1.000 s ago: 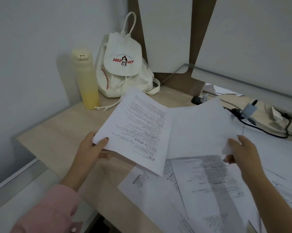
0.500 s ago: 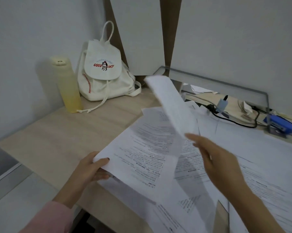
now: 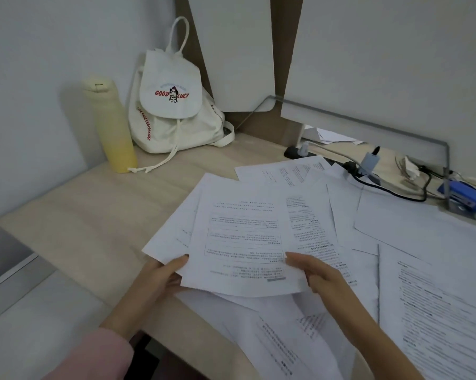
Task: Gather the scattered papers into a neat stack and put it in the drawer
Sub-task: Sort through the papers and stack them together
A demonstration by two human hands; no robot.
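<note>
Currently the text on the printed sheets (image 3: pixel 239 242) is blurring past reading, and loose papers (image 3: pixel 434 303) are running off-frame right; I am pinching the uneven sheets by their near edge with left hand (image 3: pixel 160 278) and right hand (image 3: pixel 317 275), over the desk (image 3: pixel 80 215)

Wall (image 3: pixel 39 78): pale grey-white, plain, along the desk's left edge; carries soft shadows of a bottle and a bag.
Desk (image 3: pixel 80 229): light wood-grain top, front left corner in view.
Back board (image 3: pixel 283 64): brown wood, upright behind the rear edge, faced with a left white panel (image 3: pixel 231 50) and a right white panel (image 3: pixel 396 50).
Rail (image 3: pixel 368 124): grey metal, under the right panel.
Rear left corner: yellow bottle (image 3: pixel 113 127), upright, just beside a white drawstring backpack (image 3: pixel 173 113).
Rear edge, right: black power strip (image 3: pixel 294 152), black cable (image 3: pixel 390 189), blue stapler (image 3: pixel 464 197).
Light: dim, even.
</note>
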